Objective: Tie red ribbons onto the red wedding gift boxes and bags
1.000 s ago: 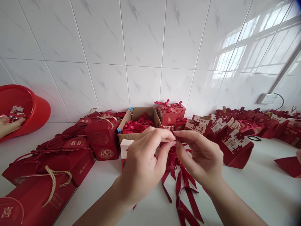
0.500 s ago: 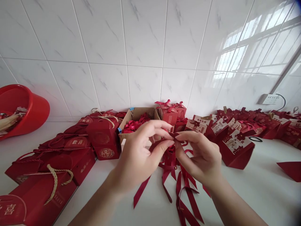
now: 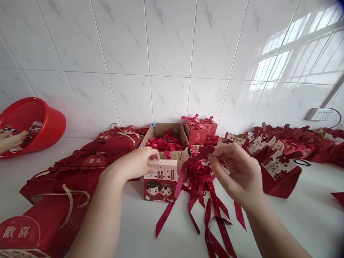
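My left hand (image 3: 131, 165) rests on the top left edge of a small red-and-white gift box (image 3: 160, 181) with a cartoon couple printed on its front, fingers curled over it. My right hand (image 3: 238, 172) pinches one dark red ribbon (image 3: 179, 182) by its upper end; the ribbon hangs down past the box's right side to the white counter (image 3: 295, 218). A loose pile of red ribbons (image 3: 208, 200) lies on the counter below my right hand.
An open cardboard box (image 3: 172, 143) full of red ribbons stands behind the gift box. Red gift bags with rope handles (image 3: 70, 179) lie at left, more red boxes (image 3: 279, 161) at right. A red basin (image 3: 34, 123) sits far left with another person's hand (image 3: 10, 139) in it.
My left hand let go of the ribbon and dropped onto the small gift box. My right hand kept the ribbon and lifted it slightly to the right. The view shifted a little.
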Available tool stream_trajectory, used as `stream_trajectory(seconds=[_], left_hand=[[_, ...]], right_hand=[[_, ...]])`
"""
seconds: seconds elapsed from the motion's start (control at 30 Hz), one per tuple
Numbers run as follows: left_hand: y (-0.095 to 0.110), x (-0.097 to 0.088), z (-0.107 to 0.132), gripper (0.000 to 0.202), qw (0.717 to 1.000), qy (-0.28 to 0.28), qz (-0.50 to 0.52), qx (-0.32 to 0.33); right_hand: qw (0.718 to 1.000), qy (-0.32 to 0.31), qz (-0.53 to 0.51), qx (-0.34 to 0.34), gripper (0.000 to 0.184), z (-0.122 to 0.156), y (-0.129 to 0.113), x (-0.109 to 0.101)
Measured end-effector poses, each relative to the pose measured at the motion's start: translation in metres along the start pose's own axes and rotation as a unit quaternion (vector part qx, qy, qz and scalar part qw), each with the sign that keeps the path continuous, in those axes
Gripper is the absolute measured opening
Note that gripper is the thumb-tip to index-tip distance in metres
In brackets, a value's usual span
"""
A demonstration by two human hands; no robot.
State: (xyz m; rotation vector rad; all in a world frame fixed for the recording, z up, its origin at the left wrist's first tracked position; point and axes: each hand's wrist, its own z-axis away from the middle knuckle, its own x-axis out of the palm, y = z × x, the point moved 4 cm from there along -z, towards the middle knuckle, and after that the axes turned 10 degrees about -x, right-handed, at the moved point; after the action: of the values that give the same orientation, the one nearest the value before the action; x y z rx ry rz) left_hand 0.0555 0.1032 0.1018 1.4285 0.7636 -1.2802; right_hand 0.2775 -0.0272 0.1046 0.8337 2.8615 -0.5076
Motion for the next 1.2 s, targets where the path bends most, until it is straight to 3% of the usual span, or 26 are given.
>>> stream_trajectory(seconds=[0.2, 0.47, 0.63, 0.8, 1.0, 1.07, 1.2], left_hand=[[0.000, 0.002, -0.015, 0.018, 0.999, 0.012, 0.035, 0.034], [0.001, 0.014, -0.017, 0.014, 0.997, -0.064, 0.014, 0.033], [-0.003, 0.017, -0.022, 0.026, 0.995, -0.089, 0.032, 0.044], [-0.007, 0.017, -0.026, 0.015, 0.991, -0.111, 0.034, 0.059], [-0.005, 0.012, -0.025, 0.022, 0.995, -0.080, 0.033, 0.053], [-0.001, 0.008, -0.021, 0.020, 0.993, -0.067, 0.050, 0.081], [0.015, -0.004, 0.000, 0.017, 0.964, -0.069, 0.136, 0.216]], right_hand=[[1.000, 0.006, 0.012, 0.026, 0.015, -0.001, 0.006, -0.001], [0.999, -0.005, 0.020, 0.027, 0.014, -0.002, 0.004, 0.002], [0.999, -0.007, 0.024, 0.029, 0.014, -0.001, 0.005, 0.002], [0.999, -0.005, 0.039, 0.024, 0.013, -0.002, 0.005, 0.002], [0.998, 0.017, 0.056, 0.038, 0.009, -0.001, 0.010, 0.000], [0.995, 0.048, 0.057, 0.065, 0.014, -0.001, 0.016, -0.003], [0.987, 0.089, 0.075, 0.110, 0.020, -0.002, 0.031, -0.008]])
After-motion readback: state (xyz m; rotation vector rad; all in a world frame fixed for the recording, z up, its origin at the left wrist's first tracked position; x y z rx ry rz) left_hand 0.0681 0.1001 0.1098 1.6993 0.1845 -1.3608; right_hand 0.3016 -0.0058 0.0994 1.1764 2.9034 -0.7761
